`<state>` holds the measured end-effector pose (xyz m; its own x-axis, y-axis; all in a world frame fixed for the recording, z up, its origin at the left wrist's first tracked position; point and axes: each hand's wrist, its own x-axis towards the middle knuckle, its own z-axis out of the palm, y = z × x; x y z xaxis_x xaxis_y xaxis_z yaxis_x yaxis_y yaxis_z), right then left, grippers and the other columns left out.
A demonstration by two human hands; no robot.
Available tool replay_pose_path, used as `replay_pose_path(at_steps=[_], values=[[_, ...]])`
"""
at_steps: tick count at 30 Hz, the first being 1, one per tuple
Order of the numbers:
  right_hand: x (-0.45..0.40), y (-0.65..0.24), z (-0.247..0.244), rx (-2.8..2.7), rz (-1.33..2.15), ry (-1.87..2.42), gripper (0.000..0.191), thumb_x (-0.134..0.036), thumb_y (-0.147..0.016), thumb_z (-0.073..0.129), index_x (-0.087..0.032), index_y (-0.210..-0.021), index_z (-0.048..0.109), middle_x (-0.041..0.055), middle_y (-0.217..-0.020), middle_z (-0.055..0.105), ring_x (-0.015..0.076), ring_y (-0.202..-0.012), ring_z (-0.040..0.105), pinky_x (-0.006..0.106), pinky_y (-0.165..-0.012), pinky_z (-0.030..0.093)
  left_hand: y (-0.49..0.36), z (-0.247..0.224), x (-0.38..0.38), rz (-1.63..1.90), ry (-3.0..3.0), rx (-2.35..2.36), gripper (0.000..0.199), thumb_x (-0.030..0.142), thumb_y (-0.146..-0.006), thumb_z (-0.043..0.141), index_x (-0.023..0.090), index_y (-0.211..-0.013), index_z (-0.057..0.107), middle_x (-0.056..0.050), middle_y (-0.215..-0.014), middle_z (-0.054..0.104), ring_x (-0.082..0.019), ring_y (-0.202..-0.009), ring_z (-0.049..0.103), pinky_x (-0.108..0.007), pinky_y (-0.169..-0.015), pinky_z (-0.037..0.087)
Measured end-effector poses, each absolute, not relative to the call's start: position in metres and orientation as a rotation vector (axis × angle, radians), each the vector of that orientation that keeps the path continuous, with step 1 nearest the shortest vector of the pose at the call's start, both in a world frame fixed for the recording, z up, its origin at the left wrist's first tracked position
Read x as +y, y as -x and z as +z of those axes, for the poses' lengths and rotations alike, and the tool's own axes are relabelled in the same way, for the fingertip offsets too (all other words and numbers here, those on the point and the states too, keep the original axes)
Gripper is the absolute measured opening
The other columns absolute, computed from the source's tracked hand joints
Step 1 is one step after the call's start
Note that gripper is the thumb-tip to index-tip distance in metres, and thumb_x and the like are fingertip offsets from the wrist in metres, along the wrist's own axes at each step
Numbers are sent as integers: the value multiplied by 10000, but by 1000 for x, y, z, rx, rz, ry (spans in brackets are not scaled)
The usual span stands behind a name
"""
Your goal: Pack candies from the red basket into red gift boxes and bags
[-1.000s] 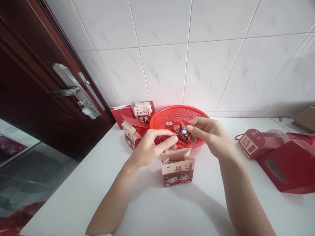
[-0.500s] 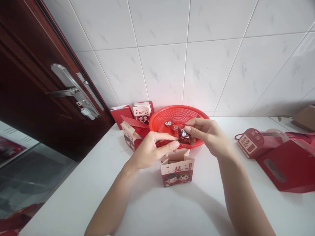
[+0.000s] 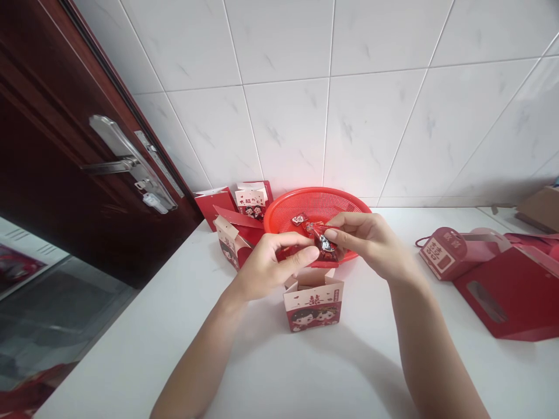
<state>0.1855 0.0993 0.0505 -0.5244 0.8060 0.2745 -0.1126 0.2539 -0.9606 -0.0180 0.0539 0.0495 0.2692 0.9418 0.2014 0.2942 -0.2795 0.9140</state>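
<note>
A red-wrapped candy with dark and white print is held up between both hands, over the near rim of a red plastic colander. My right hand is closed in a pinch on its upper right side. Thumb and fingers of my left hand close at its left edge, partly hiding it. More wrapped candies lie inside the colander. Just below the hands stands a small open-topped gift box, cream and red with two cartoon figures; its contents cannot be made out.
At left, another open box and a cartoon-printed box stand by the tiled wall. Several red boxes, including a handled one, sit on the white tabletop at right. A dark door rises at left.
The candy has turned slightly and shifted a little left, with its wrapper now pinched between both hands. The fingertips are closer together. The boxes and colander stay put.
</note>
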Motion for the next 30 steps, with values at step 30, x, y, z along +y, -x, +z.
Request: replay_pose_path(at_steps=[30], values=[[95, -181, 54, -1789, 1384, 624, 384, -468, -777, 837, -172, -667, 620, -22, -623, 564, 110, -589, 504, 261, -546, 395, 7, 45, 50, 1271, -1584, 1127, 266, 440, -901, 711, 181, -842, 722, 18, -637, 613, -104, -574, 536, -215, -557, 448]])
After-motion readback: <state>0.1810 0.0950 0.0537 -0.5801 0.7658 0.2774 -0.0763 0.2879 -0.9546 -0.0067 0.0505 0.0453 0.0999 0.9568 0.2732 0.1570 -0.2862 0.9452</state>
